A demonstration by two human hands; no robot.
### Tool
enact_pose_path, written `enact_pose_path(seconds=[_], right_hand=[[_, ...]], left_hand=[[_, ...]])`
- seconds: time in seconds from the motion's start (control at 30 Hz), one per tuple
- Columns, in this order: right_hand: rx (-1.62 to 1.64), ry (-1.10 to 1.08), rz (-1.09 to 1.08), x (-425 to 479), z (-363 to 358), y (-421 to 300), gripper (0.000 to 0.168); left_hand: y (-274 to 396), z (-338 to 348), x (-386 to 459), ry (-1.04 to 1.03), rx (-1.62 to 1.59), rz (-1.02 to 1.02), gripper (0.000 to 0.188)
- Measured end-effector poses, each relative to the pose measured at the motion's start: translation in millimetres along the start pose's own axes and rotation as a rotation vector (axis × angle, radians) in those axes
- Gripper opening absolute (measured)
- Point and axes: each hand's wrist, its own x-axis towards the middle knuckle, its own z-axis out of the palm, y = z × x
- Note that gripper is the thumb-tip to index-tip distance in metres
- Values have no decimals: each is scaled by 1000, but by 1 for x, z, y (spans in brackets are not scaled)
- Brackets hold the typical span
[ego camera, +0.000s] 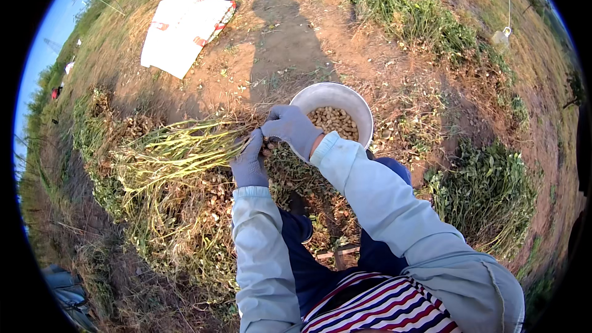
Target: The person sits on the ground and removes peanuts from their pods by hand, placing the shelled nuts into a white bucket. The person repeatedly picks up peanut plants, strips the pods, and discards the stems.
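Both of my hands wear grey gloves. My left hand grips a bunch of pulled peanut plants, whose yellow-green stems fan out to the left. At the root end of the bunch, my right hand is closed with its fingertips against my left thumb; whether pods are inside it is hidden. Just past it stands a round whitish bucket with unshelled peanuts inside. My right hand overlaps the bucket's near left rim in the view. A few pods show below my hands.
A heap of peanut plants lies to my left, and more piles of green plants lie to the right. A white woven sack is spread on the soil ahead. A plastic jug hangs from a cord at the right.
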Motion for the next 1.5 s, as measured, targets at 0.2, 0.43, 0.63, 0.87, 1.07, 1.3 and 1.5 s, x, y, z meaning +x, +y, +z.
enact_pose_path(seconds=[0.2,0.43,0.63,0.87,1.07,1.3,1.5], right_hand=[[93,-51,-52,3,-6,10,22],[499,-83,256,-18,-12,-15,19],[-98,-50,-56,-21,7,2,28],[-522,120,-371,-18,22,9,19],[-447,82,-238,-22,18,-3,13],[-351,-86,-232,-23,21,4,27],[-581,-8,-375,-27,35,10,31]], left_hand=[[2,2,-1,-29,-26,-48,13],[-2,-23,16,-33,-326,-100,16],[-8,-34,25,-85,-398,-93,25],[-11,-33,26,29,-337,-136,26],[-10,-29,22,-66,-403,-107,21],[-11,-49,31,-119,-412,-126,35],[-5,-26,17,-61,-334,-175,33]])
